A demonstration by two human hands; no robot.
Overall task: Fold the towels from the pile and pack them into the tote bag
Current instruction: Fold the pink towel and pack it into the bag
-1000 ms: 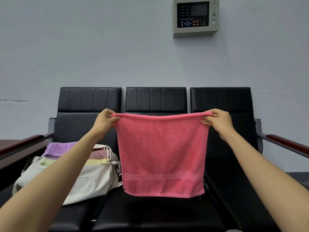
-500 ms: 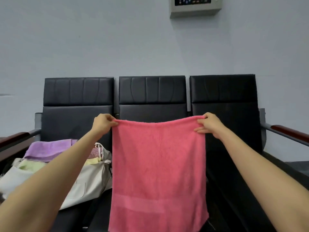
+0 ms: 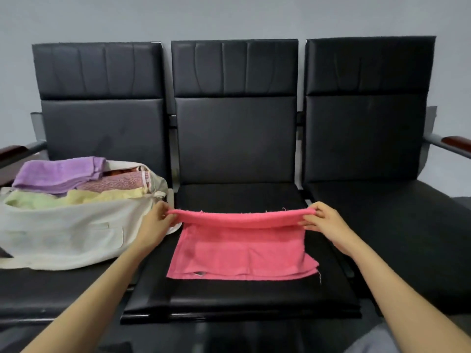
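Crosswise on the black padded seat (image 3: 237,197) lies the pink terry towel (image 3: 242,253), left hand (image 3: 155,222) and right hand (image 3: 325,222) pinching its raised far corners; the cream canvas tote bag (image 3: 63,233) sits beside the left.

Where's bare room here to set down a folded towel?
The right seat is bare, between the middle seat and the armrest. On the middle seat, bare strips lie behind and in front of the pink towel, which the left hand and right hand hold. The left seat is crowded: the tote bag, stuffed with towels, covers most of it.
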